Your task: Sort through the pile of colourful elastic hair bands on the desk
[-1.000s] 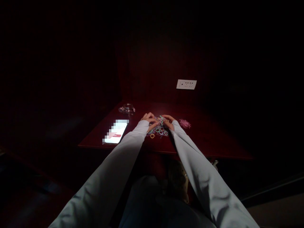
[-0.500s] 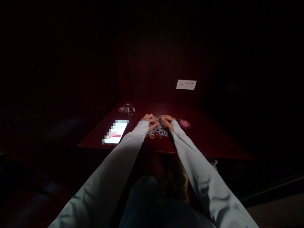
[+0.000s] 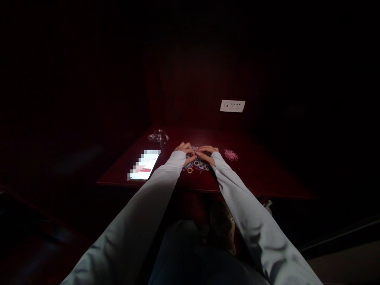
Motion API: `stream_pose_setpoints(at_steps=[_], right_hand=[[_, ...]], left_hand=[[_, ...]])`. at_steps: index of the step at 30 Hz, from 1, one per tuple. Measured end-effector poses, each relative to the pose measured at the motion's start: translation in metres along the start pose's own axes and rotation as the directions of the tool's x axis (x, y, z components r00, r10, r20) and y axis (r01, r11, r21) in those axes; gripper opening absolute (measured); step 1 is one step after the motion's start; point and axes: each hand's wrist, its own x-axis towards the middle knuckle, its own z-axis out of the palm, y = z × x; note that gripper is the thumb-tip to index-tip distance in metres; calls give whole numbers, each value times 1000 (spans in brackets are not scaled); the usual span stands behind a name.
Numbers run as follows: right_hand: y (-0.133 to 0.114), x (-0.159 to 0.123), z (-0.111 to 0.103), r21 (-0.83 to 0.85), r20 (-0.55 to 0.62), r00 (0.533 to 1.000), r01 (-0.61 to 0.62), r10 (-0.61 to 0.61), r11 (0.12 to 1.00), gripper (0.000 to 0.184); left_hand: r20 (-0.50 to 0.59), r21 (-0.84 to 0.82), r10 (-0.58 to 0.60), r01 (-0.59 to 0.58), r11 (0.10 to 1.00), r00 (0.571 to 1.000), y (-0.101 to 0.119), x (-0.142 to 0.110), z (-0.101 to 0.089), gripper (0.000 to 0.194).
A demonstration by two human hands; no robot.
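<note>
"Closest in first?"

"The left hand (image 3: 186, 151) and right hand (image 3: 208, 152) curl fingertips-in over the mixed loops (image 3: 201, 165) (whether either grips one, I can't tell)."

"How far along?"

"Plenty of mixed loops remain on the desk (image 3: 258, 176) between them; a pink heap (image 3: 230, 154) already lies apart, rightward."

"Which way do they point?"

"No shared long axis: mixed loops tangle, the pink heap splays every way."

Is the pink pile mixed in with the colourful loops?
No, the pink pile lies apart from them, to the right of the right hand.
</note>
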Motion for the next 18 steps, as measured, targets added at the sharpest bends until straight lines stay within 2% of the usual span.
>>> stream_pose_setpoints(at_steps=[7, 10, 12, 14, 18], right_hand=[[3, 2, 2, -61, -86, 996, -23, 17, 998, 34], [3, 4, -5, -137, -198, 980, -22, -5, 990, 32], [4, 2, -15, -223, -356, 934, -85, 0, 971, 36], [7, 0, -28, -321, -503, 864, -185, -2, 929, 41], [23, -6, -54, -499, -568, 822, -310, -35, 809, 44]], left_hand=[[-16, -35, -5, 4, 999, 1000, 3, -1, -1, 12], [-63, -47, -7, 4, 999, 998, 5, -2, -3, 10], [-104, -50, -33, 28, 998, 994, 6, -2, -5, 10], [-141, -56, -83, 76, 996, 987, 5, -2, -6, 11], [-229, -82, -216, 203, 976, 949, 0, -1, -10, 16]])
